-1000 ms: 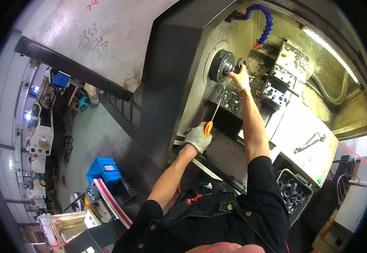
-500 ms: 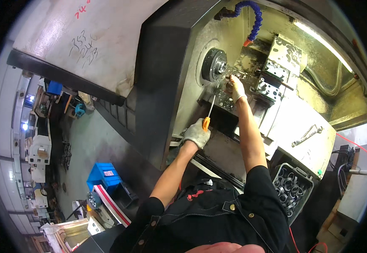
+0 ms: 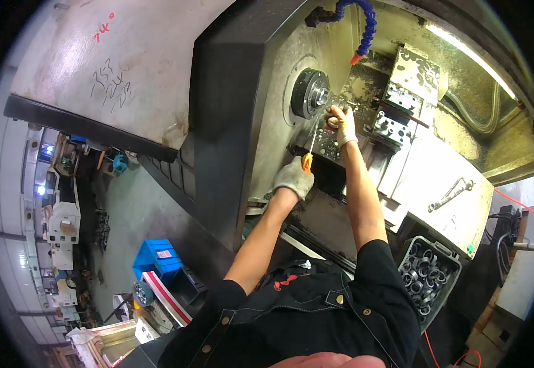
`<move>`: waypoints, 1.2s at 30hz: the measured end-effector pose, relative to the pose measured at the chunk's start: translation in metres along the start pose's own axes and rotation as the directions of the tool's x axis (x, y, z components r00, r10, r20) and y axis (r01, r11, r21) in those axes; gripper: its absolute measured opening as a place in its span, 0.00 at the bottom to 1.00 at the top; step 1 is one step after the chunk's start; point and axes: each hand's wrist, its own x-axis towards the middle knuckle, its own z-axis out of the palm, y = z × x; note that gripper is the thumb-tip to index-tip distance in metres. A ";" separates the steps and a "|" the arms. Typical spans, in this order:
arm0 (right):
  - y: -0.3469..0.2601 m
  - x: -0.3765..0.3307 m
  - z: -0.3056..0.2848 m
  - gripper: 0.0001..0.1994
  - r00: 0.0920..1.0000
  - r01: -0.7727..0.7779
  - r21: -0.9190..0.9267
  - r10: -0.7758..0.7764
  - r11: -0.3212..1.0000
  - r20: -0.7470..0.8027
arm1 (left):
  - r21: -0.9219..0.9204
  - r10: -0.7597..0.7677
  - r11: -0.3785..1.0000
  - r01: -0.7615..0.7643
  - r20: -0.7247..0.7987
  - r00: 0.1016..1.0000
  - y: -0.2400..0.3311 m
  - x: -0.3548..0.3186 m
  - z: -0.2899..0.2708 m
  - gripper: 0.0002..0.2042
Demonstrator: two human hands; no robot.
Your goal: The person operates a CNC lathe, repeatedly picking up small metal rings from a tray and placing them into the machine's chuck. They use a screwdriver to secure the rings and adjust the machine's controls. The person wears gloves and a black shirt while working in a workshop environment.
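In my gloved left hand [image 3: 294,179] is an orange-handled tool [image 3: 307,161], closed in my fingers. Its long thin metal shaft points up toward the lathe chuck [image 3: 310,94] and my other hand. My right hand [image 3: 342,125], in a glove that leaves some fingertips bare, is closed around a small metal ring [image 3: 333,122], just right of and below the chuck. A bright round metal piece [image 3: 321,95] shows at the middle of the chuck face. My fingers partly cover the ring.
Right of my hand stands the tool block [image 3: 392,129] with bolts. A blue coolant hose [image 3: 368,30] hangs above. A wrench [image 3: 451,195] lies on the pale cover. Several metal rings fill a grey bin [image 3: 457,265]. The dark machine door edge [image 3: 227,122] stands at left.
My left hand has moved slightly up and right, bringing the tool's shaft nearer the right hand. The right hand has turned, with its fingers curled around the ring. The view has shifted a little.
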 end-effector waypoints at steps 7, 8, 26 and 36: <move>-0.003 -0.005 0.007 0.25 0.997 -0.068 0.070 0.066 0.995 0.029 | -0.146 0.112 0.981 -0.125 -0.093 0.989 -0.016 -0.033 0.007 0.18; -0.005 0.001 -0.002 0.26 0.994 -0.108 0.121 0.104 0.987 0.036 | -0.138 0.100 0.984 -0.109 -0.074 0.992 -0.015 -0.041 0.007 0.19; -0.025 0.026 0.013 0.22 0.984 0.176 -0.622 -0.136 0.763 0.112 | -0.266 0.188 0.945 -0.189 -0.029 0.982 -0.120 -0.145 0.064 0.19; -0.025 0.030 0.013 0.23 0.976 0.217 -0.700 -0.152 0.681 0.155 | -0.261 0.209 0.945 -0.199 0.013 0.978 -0.119 -0.148 0.064 0.18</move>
